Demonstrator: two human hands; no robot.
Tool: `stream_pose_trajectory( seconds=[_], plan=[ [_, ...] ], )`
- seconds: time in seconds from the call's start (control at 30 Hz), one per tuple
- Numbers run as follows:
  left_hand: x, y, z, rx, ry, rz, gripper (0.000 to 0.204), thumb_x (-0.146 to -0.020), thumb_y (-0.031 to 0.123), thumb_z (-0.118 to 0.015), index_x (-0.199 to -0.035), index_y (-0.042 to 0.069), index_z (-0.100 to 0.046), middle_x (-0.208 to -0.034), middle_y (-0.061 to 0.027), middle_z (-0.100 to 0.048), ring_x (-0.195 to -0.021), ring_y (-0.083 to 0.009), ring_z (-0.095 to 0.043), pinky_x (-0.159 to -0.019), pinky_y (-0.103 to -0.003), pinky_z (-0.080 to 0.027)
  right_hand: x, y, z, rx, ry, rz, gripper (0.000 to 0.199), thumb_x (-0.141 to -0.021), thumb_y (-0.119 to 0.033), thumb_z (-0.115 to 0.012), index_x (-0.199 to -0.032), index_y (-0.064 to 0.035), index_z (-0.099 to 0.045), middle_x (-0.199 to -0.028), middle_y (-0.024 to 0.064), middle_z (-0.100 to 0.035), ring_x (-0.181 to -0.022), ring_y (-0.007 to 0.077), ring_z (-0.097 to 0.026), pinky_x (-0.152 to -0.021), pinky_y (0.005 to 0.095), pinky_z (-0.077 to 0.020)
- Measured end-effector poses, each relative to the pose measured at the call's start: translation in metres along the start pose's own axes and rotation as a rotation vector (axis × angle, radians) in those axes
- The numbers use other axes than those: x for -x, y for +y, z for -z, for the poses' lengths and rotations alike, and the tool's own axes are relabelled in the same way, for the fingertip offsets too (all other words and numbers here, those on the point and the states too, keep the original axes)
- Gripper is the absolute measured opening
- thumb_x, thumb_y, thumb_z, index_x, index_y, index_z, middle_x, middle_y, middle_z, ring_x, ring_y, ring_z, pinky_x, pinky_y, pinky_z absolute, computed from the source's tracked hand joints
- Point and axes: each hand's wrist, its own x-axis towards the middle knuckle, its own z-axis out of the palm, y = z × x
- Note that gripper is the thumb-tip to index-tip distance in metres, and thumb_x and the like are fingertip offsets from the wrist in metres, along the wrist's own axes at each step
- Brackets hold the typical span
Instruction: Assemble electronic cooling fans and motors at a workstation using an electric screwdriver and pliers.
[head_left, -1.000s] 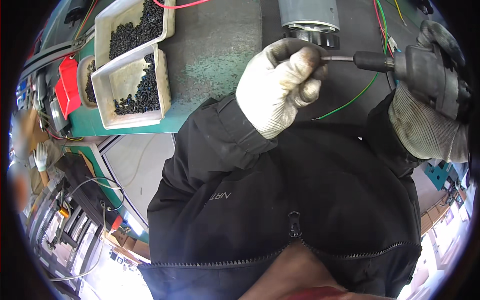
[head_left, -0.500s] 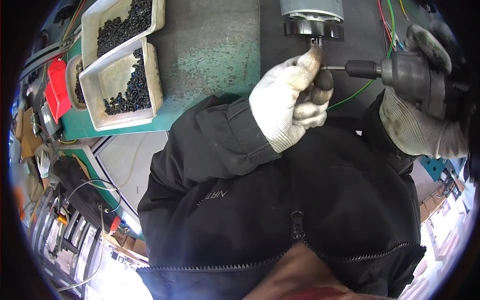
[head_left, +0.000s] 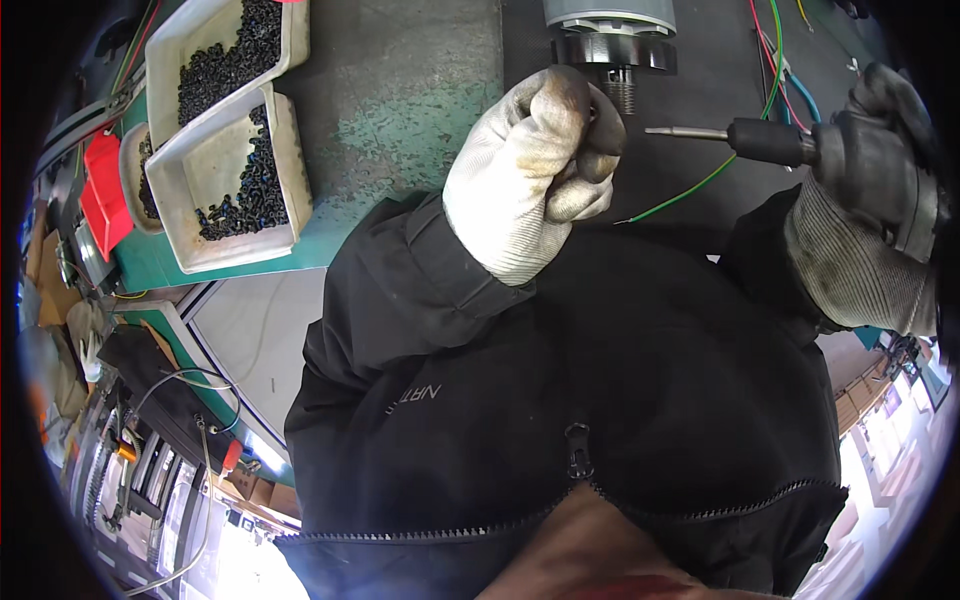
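My right hand (head_left: pixel 870 190), in a stained grey-white glove, is wrapped round a dark power screwdriver (head_left: pixel 800 143). Its long bare bit (head_left: pixel 690 132) points left, its tip in the air short of my left hand (head_left: pixel 545 165). That hand wears a whitish glove with blackened fingertips. Its fingers are curled and pinched together, and anything inside them is hidden. Just beyond it stands a grey cylindrical motor (head_left: pixel 612 12) with a black round flange (head_left: pixel 615 52). A ridged metal shaft (head_left: pixel 621 92) juts from the flange toward me, beside my left fingertips.
At the left, two off-white bins (head_left: pixel 165 213) hold many small black screws (head_left: pixel 255 195), some blue-marked. A red bin (head_left: pixel 103 195) and a smaller tub (head_left: pixel 140 180) stand beside them. Green, red and blue wires (head_left: pixel 772 90) run across the dark mat behind the screwdriver.
My left hand has moved left, off the shaft, uncovering its ridged end. The screwdriver has drawn back right, and its bit no longer reaches my left fingers. The view has shifted slightly.
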Motion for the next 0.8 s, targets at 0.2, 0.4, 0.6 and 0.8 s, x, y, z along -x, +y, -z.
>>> stream_pose_trajectory(
  seconds=[0.2,0.4,0.6,0.8],
  plan=[
    [0.001,-0.005,-0.005,-0.021,0.005,-0.026,0.042,-0.090,0.047,-0.053,-0.093,0.006,-0.055,-0.067,-0.0003,-0.046,-0.047,-0.0042,-0.033,-0.048,-0.021,-0.028,-0.002,0.004,0.001,-0.026,-0.002,-0.007,0.035,-0.087,-0.025,-0.048,-0.107,0.0028,-0.052,-0.110,0.0152,-0.050,-0.099,0.0299,-0.051,-0.082,0.0456,-0.0491],
    [0.003,0.006,-0.013,-0.694,0.193,-0.096,0.032,-0.091,0.036,-0.060,-0.092,0.003,-0.058,-0.075,-0.0032,-0.058,-0.051,-0.0027,-0.039,-0.048,-0.018,-0.031,-0.003,0.000,0.006,-0.052,0.024,0.013,0.036,-0.087,-0.026,-0.047,-0.107,0.0029,-0.052,-0.110,0.0154,-0.049,-0.098,0.0299,-0.051,-0.080,0.0462,-0.0498],
    [-0.003,-0.003,-0.007,0.024,-0.076,0.183,0.040,-0.090,0.045,-0.058,-0.080,0.006,-0.054,-0.067,-0.0004,-0.051,-0.045,-0.0029,-0.033,-0.046,-0.019,-0.030,-0.002,0.002,0.007,-0.080,0.024,-0.005,0.037,-0.087,-0.027,-0.047,-0.108,0.0030,-0.052,-0.111,0.0157,-0.049,-0.098,0.0300,-0.051,-0.079,0.0467,-0.0505],
    [-0.004,-0.006,-0.019,-0.430,0.063,0.179,0.049,-0.090,0.052,-0.053,-0.077,0.005,-0.053,-0.063,-0.0011,-0.048,-0.049,-0.0034,-0.035,-0.045,-0.019,-0.029,0.001,-0.003,0.016,-0.067,0.039,-0.010,0.038,-0.087,-0.028,-0.046,-0.109,0.0031,-0.052,-0.112,0.0160,-0.049,-0.098,0.0300,-0.051,-0.077,0.0472,-0.0512]
  ],
)
